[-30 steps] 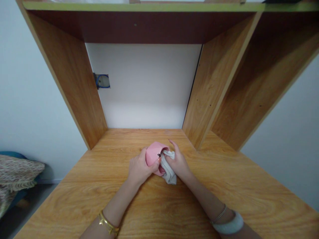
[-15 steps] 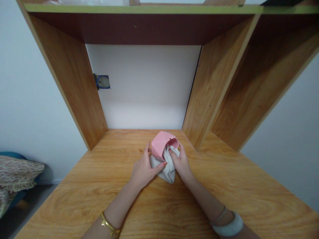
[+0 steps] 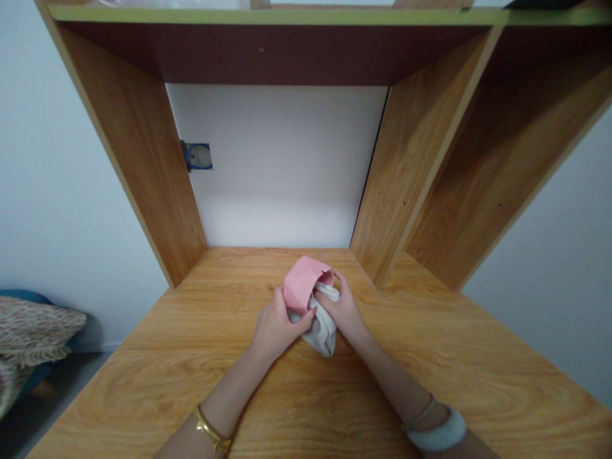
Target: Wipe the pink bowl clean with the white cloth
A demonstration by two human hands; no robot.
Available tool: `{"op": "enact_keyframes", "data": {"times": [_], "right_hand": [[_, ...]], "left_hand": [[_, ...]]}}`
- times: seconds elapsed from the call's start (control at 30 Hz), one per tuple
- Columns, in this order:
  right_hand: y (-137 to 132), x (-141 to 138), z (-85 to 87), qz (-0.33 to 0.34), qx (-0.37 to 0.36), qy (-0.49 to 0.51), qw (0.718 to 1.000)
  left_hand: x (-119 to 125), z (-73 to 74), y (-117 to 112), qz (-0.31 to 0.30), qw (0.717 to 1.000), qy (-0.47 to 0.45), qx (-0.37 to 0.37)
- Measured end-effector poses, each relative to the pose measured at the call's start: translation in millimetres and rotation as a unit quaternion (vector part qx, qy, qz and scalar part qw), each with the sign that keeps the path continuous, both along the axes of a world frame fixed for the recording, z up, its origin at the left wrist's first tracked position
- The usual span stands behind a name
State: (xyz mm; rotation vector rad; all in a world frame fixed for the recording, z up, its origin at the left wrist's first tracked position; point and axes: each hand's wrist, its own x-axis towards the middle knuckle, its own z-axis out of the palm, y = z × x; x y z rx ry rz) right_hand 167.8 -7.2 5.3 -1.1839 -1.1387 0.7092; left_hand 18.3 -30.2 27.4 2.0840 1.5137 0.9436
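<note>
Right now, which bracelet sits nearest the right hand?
The thin bracelet on the right forearm; the pale bangle sits farther up, the gold bracelet on the left forearm.

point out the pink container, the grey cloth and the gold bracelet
Pink container [image 3: 301, 284], head view: its outer side wall.
Grey cloth [image 3: 324, 331], head view: the loose folds towards its lower end.
Gold bracelet [image 3: 210, 434], head view: the middle of its visible band.

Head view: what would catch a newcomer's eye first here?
Likely the pink vessel, in the left hand over the wooden desk, with the right hand holding a pale cloth at its opening. Next, the gold bracelet at lower left and the cutout at the white back panel's left side.
</note>
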Motion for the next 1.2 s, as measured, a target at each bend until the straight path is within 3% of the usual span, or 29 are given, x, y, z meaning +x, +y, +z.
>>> {"op": "enact_keyframes", "data": {"times": [0.3,0.53,0.67,0.97,1.2], "right_hand": [[2,13,-2.0,-0.031,-0.033,-0.140,0.989],[-8,13,5.6,0.018,-0.024,-0.216,0.976],[-9,13,3.7,0.045,0.000,-0.189,0.981],[2,9,-7.0,-0.006,0.057,-0.038,0.998],[0,0,0.3,0.016,0.065,0.045,0.997]], "left_hand": [[-4,0.1,3,0.021,0.997,0.069,0.041],[-9,1.2,2,-0.023,0.992,0.092,0.081],[-12,1.9,3,-0.025,0.993,0.072,0.085],[-15,5.2,9,-0.057,0.996,-0.036,0.063],[-3,-2.7,3,-0.073,0.997,-0.012,0.031]]}}
